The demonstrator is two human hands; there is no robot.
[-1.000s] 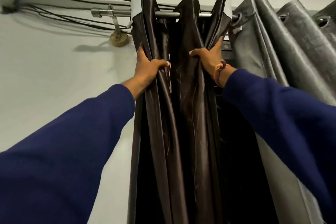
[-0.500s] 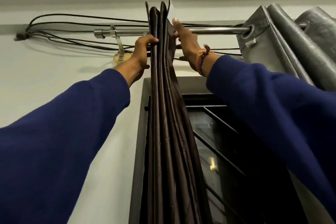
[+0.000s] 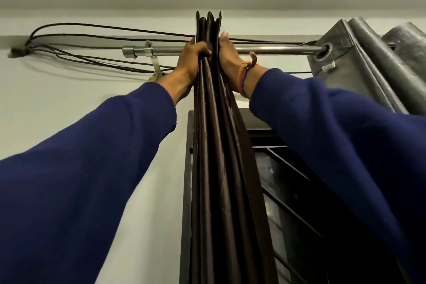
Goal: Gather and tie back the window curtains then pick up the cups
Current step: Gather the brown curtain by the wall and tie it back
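From the head camera, the brown curtain [image 3: 214, 122] is now sitting pressed into one narrow bundle on the rod [image 3: 272, 50]; a second ago its folds were spread wide between the hands, and half a second ago they were already squeezed but lower in view. The window frame [image 3: 288, 168], hidden earlier, is showing to the right of the bundle.

The left hand [image 3: 191, 60] is clamping the bundle's left side just at rod height, its fingers [image 3: 202, 49] curling closed around the front folds. The right hand [image 3: 227, 55] is pressing flat against the bundle's right side, fingers extended upward along the fabric rather than wrapped, one fingertip reaching above the rod. A woven multicoloured bracelet [image 3: 244, 74] is circling that wrist.

The brown fabric is looking smooth and slightly glossy, falling in long stiff pleats. The rod is polished metal, round, capped at its left end. A grey curtain [image 3: 359, 64], matte and textured, is hanging bunched at the right on a metal eyelet. Thin black cables [image 3: 92, 30] are looping along the pale wall. Both sleeves are dark blue knit.
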